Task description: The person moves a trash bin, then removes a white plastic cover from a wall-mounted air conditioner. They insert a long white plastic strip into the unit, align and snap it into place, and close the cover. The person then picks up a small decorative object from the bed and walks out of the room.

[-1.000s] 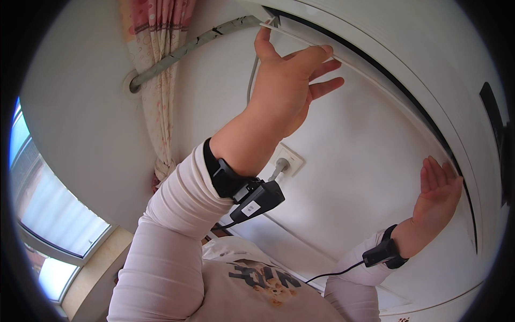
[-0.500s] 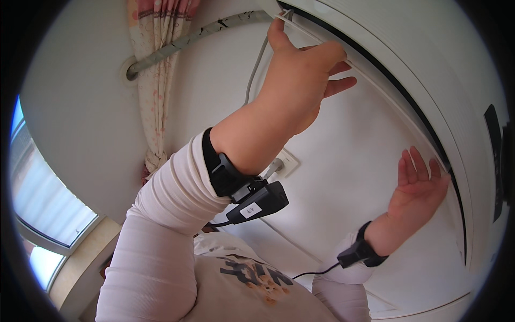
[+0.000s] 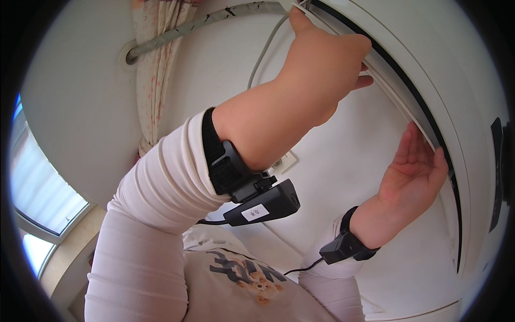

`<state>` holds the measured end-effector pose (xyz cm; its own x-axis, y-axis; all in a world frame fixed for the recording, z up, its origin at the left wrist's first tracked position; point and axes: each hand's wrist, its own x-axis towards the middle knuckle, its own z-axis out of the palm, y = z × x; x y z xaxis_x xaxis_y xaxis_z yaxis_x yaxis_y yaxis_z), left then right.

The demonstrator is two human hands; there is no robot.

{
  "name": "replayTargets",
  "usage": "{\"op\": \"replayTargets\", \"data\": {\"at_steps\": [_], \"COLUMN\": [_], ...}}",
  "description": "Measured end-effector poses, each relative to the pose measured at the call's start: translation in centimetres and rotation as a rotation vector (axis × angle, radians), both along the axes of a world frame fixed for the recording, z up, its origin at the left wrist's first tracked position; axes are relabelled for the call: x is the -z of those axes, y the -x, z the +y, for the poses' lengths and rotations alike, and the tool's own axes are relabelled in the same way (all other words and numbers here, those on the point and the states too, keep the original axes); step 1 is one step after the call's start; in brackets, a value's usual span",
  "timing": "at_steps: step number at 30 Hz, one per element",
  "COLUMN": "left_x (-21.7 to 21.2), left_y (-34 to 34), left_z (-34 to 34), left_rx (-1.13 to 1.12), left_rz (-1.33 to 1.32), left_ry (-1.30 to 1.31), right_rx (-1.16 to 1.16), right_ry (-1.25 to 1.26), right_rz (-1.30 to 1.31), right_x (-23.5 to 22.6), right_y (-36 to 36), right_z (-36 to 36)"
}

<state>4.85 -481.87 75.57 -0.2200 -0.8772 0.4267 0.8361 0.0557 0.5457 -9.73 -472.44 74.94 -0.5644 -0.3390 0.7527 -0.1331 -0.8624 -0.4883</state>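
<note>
A white wall air conditioner (image 3: pixel 456 75) curves down the right side, with a dark gap along its edge. Beside that gap runs a long, thin white flap (image 3: pixel 401 102). My left hand (image 3: pixel 328 64) is closed about the flap's upper stretch, its thumb against the end near the pipe and its other fingers partly hidden behind the palm. Farther down, my right hand (image 3: pixel 412 180) pinches the flap's edge, thumb at the dark gap and fingers bent up against the underside. Part of the flap is hidden by both hands.
A wrapped pipe (image 3: pixel 214 22) runs from a wall hole past a tied curtain (image 3: pixel 153 88) to the unit. Near it hangs a grey cable (image 3: pixel 263 59). A wall socket (image 3: pixel 286 162) shows behind my left forearm; a window (image 3: pixel 45 177) is at left. Black wrist devices trail cables.
My left hand has shifted right along the flap. My right hand has moved up slightly, its spread fingers now bent in against the flap with the thumb at the edge.
</note>
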Motion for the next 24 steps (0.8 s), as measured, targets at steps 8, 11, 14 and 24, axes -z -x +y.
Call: {"op": "replayTargets", "data": {"at_steps": [8,11,14,24], "left_x": [-0.3,-0.8,-1.3,-1.8], "left_y": [0.3,0.0,-0.4,-0.9], "left_z": [-0.3,-0.2,-0.3,0.1], "left_rx": [0.003,0.012,0.024,0.032], "left_rz": [-0.037,-0.056,-0.07,-0.109], "left_ry": [0.059,0.053,0.046,0.023], "right_rx": [0.006,0.054,-0.001,-0.085], "right_ry": [0.005,-0.002,-0.06,-0.045], "right_rz": [0.047,-0.11,-0.137,0.032], "right_x": [-0.3,0.0,0.8,1.5], "right_y": [0.2,-1.1,-3.1,-5.1], "right_z": [0.1,-0.5,-1.7,-4.9]}}
